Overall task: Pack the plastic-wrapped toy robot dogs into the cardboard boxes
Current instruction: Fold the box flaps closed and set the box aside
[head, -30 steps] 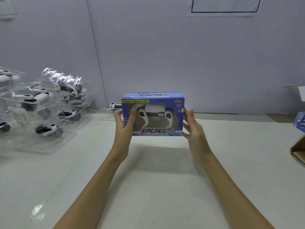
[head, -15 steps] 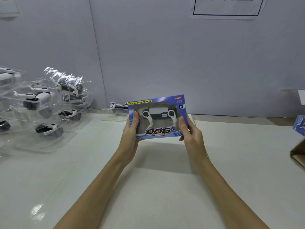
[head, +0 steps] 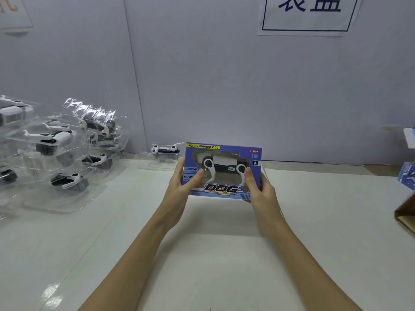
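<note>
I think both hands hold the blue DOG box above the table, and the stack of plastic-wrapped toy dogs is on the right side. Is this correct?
Not quite. The head view shows the plastic-wrapped toy dogs stacked on the left side, not the right. The rest stands: the left hand and right hand hold the blue DOG box above the table.

**Toy-packing workstn, small factory/assembly line**

Plain white bench against bare grey partition panels. Printed sign w/ Chinese chars taped above, station-label style. Stack of identical blister-packed toy dogs at left; matching blue retail boxes plus brown carton at right edge. Batch work, not home or shop.
</note>
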### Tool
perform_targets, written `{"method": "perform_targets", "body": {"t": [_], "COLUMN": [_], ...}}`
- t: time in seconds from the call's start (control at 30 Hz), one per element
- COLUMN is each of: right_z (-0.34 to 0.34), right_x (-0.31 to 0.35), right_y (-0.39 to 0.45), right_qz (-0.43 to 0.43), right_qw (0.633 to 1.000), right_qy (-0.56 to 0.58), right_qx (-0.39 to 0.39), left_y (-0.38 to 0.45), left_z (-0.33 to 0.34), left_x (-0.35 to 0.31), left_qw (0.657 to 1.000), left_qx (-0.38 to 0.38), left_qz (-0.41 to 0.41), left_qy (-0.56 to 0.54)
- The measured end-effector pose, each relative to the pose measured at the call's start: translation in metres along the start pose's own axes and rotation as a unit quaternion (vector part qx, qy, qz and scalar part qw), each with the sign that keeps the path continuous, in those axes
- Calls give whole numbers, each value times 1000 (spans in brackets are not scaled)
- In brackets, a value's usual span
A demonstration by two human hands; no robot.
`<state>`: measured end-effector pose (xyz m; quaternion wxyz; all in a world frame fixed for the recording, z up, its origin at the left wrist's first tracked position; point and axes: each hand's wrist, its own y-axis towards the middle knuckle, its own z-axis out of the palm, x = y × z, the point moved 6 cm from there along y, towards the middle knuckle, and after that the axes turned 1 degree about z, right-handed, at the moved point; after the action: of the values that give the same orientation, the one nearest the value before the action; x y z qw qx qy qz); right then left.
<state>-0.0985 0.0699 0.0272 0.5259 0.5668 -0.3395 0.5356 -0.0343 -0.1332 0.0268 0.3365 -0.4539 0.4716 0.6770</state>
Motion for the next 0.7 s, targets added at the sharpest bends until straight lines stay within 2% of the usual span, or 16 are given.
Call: {"method": "perform_targets", "body": {"t": [0.2, 0.33, 0.47, 0.57, 0.7], "right_z": [-5, 4, 4, -4, -7], "right_x": [4, -7, -13, -10, -11], "right_y": [2, 0, 2, 5, 6], "right_qz": [-16, -20, -5, -1, 34], "right_qw": [999, 995, 998, 999, 998], "right_qy": [-26, -72, -48, -47, -35], "right_qx": [19, 63, 45, 25, 38], "left_y": [-1, -3, -2, -3, -6], "left_z": [4, -4, -7, -3, -1], "left_x": [4, 12, 7, 9, 13], "left_qw": [999, 994, 993, 993, 994], "left_qx": [-12, -90, -116, -110, -75], "left_qz": [-35, -58, -33, -40, -77], "left_qy": [1, -29, -2, -5, -2]}}
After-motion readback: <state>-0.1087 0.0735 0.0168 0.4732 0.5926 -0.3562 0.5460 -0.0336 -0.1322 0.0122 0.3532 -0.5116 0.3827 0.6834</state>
